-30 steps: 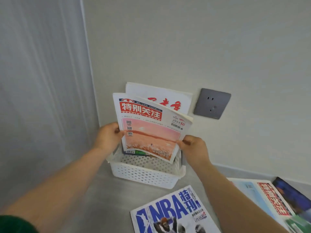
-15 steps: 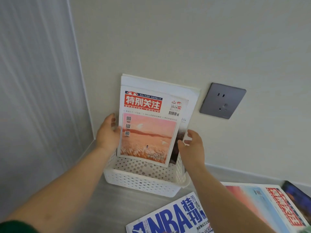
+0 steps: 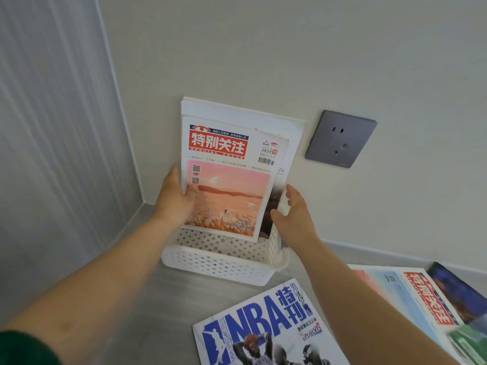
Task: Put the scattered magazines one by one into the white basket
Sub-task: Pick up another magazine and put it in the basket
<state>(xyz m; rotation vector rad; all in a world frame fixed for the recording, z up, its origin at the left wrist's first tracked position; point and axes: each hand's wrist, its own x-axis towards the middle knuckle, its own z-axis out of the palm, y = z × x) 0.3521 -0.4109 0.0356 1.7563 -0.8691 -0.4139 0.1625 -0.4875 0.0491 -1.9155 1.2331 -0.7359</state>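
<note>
Hands (image 3: 176, 198) (image 3: 295, 214) either side of pink magazine (image 3: 229, 185) upright in white basket (image 3: 224, 262)

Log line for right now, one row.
pink magazine upright in white basket | left hand gripping | right hand open

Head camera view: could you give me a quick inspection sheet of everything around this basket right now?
Surface: grey floor, bare between the things.
Job's things: white basket against the wall; pink-cover magazine standing upright in it, in front of a taller white magazine. NBA magazine lies flat on the floor near the basket; blue-cover magazine lies further right with others partly out of frame.
Clutter: nothing seen.
Hands: left hand grips the pink-cover magazine's left edge; right hand is open at the stack's right edge.
Cables: nothing seen.
Surroundings: grey wall socket, nothing plugged in; pale curtain on the left.
</note>
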